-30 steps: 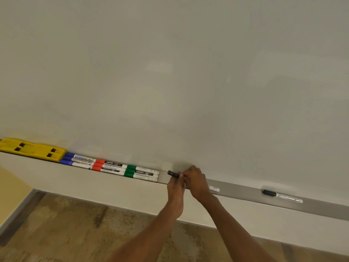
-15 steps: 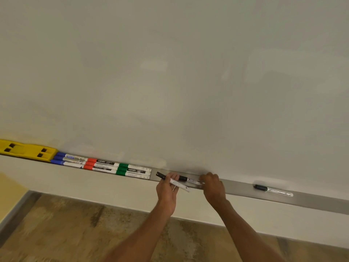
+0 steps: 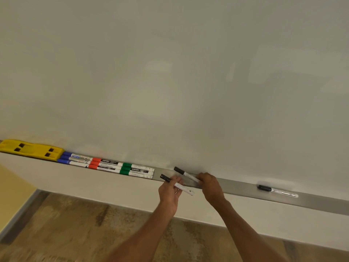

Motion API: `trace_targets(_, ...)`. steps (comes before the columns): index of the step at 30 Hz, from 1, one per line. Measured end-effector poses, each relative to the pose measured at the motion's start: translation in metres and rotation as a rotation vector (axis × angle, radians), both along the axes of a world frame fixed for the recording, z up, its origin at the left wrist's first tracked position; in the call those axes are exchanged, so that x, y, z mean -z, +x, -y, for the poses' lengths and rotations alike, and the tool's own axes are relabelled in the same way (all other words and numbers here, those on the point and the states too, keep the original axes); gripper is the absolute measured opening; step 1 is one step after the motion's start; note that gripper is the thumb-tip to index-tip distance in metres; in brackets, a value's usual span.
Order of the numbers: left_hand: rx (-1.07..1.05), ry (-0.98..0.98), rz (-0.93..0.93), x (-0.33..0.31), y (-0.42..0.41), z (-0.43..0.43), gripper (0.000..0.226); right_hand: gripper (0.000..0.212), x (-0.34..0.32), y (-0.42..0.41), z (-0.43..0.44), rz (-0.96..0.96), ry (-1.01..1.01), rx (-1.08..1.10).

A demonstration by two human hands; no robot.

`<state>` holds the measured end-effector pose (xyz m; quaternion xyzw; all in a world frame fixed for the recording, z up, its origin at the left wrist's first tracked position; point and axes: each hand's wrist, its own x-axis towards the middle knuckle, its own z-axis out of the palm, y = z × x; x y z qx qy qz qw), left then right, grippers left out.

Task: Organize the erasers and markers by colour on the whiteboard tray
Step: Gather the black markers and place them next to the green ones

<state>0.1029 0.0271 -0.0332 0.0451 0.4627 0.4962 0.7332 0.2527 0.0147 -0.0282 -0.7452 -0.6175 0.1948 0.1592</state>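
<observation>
White whiteboard (image 3: 170,72) above, brown floor (image 3: 75,224) below. Grey metal tray (image 3: 236,186): one yellow eraser (image 3: 32,149) far left, three blue markers (image 3: 75,159), three red markers (image 3: 105,164), three green markers (image 3: 137,170), one loose black marker (image 3: 277,190) right. Centre: left hand (image 3: 169,193) pinches second black marker (image 3: 177,185), right hand (image 3: 212,188) pinches third black marker (image 3: 186,174).

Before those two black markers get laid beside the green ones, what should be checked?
1. Left hand pinches its black marker: ok.
2. Right hand holds the second black marker: ok.
3. Both caps on: ok.
4. Tray bare right of the green markers: ok.
5. Third black marker grouped: not ok, lies alone far right.
</observation>
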Motion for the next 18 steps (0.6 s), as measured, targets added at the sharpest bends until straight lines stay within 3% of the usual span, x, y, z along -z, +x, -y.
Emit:
trace_targets(9,0.077,0.043,-0.039,-0.004,0.033,0.007,0.027,0.028,-0.01,0.006,0.009,-0.137,0.017,-0.103)
trace_targets(18,0.096,0.09,-0.049,-0.007,0.056,0.013,0.007,0.023,-0.014,0.023,0.024,-0.161,0.075,-0.134)
